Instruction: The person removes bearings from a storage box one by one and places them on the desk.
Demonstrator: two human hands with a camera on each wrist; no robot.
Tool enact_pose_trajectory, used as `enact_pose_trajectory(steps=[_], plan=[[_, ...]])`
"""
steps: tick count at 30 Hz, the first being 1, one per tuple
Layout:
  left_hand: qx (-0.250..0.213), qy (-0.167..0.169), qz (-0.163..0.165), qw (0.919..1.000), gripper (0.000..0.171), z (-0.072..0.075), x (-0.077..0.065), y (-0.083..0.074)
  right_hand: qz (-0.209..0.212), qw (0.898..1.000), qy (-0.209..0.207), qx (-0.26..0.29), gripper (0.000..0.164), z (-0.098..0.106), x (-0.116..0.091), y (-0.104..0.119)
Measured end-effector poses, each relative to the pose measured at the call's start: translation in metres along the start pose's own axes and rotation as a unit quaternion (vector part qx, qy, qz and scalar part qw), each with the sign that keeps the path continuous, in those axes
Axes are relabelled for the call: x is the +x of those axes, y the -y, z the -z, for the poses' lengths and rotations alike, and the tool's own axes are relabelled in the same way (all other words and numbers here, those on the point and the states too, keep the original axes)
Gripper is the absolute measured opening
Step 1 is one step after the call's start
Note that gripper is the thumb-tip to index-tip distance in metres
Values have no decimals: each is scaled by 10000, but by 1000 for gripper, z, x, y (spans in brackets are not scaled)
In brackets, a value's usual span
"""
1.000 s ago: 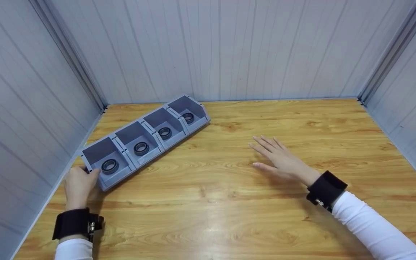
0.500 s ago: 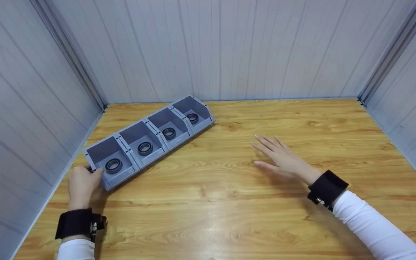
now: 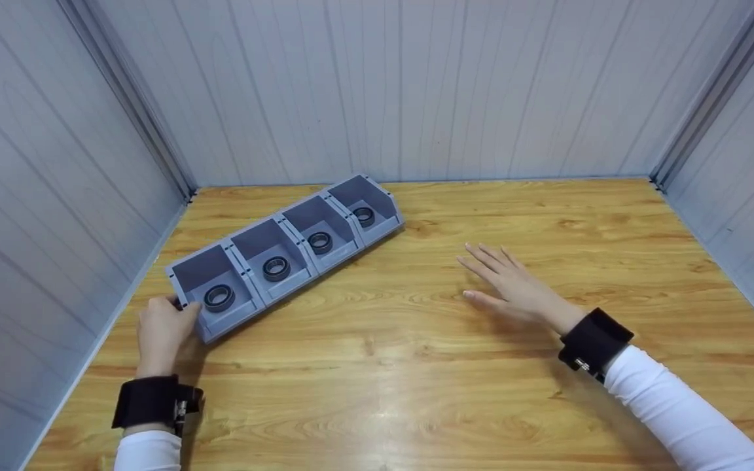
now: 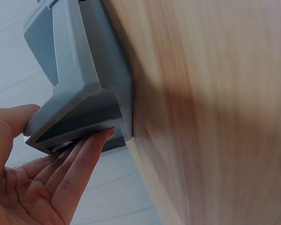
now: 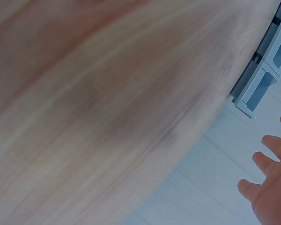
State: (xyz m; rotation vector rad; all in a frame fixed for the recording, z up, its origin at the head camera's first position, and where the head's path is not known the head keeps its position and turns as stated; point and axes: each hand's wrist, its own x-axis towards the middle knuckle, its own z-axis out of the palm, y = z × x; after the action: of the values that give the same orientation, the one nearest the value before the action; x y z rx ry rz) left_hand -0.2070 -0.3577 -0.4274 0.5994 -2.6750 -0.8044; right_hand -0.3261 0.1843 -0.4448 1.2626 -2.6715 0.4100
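A grey row of joined parts bins (image 3: 256, 302) stands slantwise on the left of the wooden table, its compartments facing the person. Each compartment holds one dark ring-shaped bearing, such as the nearest bearing (image 3: 218, 297). At the near left end my left hand (image 3: 162, 330) pinches the bin's side wall, the thumb over its edge and the fingers beneath, as the left wrist view shows on the grey bin (image 4: 79, 79). Well to the right, my right hand (image 3: 514, 288) hovers over the table, palm down with fingers spread, touching nothing. Its fingers also appear in the right wrist view.
The wooden table (image 3: 377, 386) runs back to a pale panelled wall (image 3: 455, 91). A similar side wall (image 3: 30, 216) stands close to my left hand, another at far right. Each wrist wears a black strap, such as the right strap (image 3: 595, 347).
My left hand and the row of bins have shifted together to the right, away from the left wall, with the bearings still inside. The right hand has barely moved.
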Motion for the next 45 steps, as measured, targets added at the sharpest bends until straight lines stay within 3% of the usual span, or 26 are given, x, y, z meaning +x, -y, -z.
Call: enact_pose_trajectory(steps=[7, 18, 24, 45], plan=[[-38, -143, -152, 9998, 27, -2, 0, 1, 56, 9999, -18, 98, 63, -3, 9, -1], [-145, -25, 124, 9998, 34, -2, -3, 0, 192, 9997, 85, 155, 63, -8, 25, -6], [-144, -74, 110, 9998, 26, -3, -3, -1, 194, 9997, 136, 100, 63, -10, 34, -8], [-221, -54, 82, 9997, 27, -6, -1, 3, 331, 9990, 151, 245, 64, -18, 65, -15]])
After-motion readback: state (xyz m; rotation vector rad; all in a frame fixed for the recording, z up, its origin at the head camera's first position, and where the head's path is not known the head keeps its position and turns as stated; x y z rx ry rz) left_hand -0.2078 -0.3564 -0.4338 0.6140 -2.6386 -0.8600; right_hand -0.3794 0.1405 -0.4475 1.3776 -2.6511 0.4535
